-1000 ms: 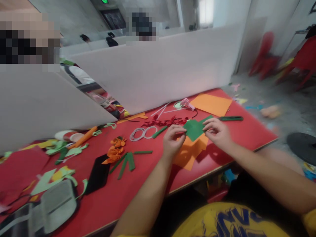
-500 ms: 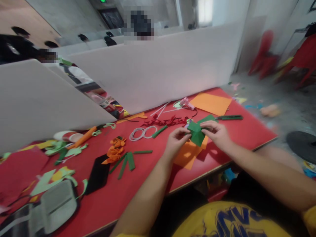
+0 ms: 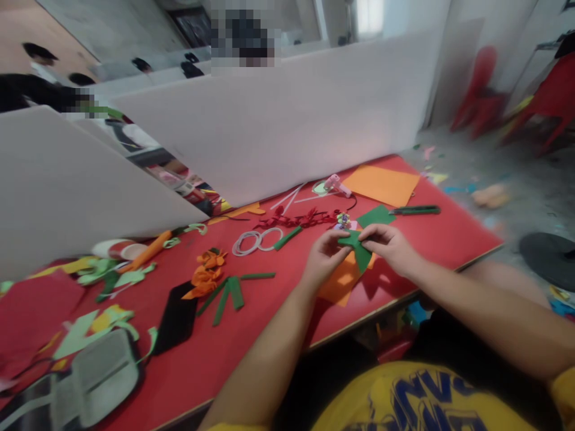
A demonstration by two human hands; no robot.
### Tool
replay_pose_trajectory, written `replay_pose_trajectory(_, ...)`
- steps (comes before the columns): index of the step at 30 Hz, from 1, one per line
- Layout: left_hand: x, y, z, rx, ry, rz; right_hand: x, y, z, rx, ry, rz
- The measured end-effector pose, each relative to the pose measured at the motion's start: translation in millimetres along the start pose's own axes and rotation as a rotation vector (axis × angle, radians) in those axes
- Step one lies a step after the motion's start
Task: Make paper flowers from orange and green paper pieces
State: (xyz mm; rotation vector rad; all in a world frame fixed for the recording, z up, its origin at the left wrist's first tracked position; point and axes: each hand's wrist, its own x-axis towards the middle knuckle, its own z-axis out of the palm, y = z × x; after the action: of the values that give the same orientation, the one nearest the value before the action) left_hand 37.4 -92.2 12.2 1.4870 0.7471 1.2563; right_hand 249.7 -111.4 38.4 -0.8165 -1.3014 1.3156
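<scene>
A folded, pointed sheet of thin green material (image 3: 363, 258) hangs between left hand (image 3: 327, 254) and right hand (image 3: 392, 246), each grip pinched closed on its upper part, above flat orange sheet material (image 3: 336, 288).

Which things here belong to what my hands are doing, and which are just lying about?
In the job:
folded green piece, pinched by left hand and right hand

Apparently just lying about:
pink glue gun
orange sheet beside it
black flat object
open grey case
</scene>
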Motion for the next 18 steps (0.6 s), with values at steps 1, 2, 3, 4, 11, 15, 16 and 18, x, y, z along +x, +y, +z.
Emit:
replay_pose_trajectory(1, 0.3, -0.3, -0.1, -0.003, 0.014, 0.002, 0.0, 0.0, -0.3, -0.001, -0.016, -0.004)
replay_pose_trajectory(2, 0.5, -0.5, 0.2, -0.013, 0.028, -0.002, -0.1, 0.2, -0.5, -0.007, -0.034, -0.012)
replay_pose_trajectory(3, 0.5, -0.5, 0.8, -0.028, 0.041, -0.008, -0.1, 0.7, -0.8, -0.023, -0.050, -0.032)
replay_pose_trajectory(4, 0.4, -0.2, 1.5, -0.043, 0.054, -0.013, -0.1, 1.5, -0.9, -0.051, -0.059, -0.063)
replay_pose_trajectory(11, -0.8, 4.1, 3.4, 0.030, 0.124, -0.011, -1.6, 9.4, -0.8, -0.227, -0.028, -0.219)
replay_pose_trajectory(15, -1.3, 4.2, 3.0, 0.095, 0.119, -0.009, -3.9, 8.3, -0.9, -0.361, -0.040, -0.211)
replay_pose_trajectory(16, -1.6, 4.1, 2.9, 0.101, 0.112, -0.002, -4.2, 7.7, -0.9, -0.380, -0.033, -0.209)
replay_pose_trajectory(18, -2.8, 5.0, 2.1, 0.110, 0.098, 0.042, -4.2, 6.2, -1.0, -0.390, -0.011, -0.208)
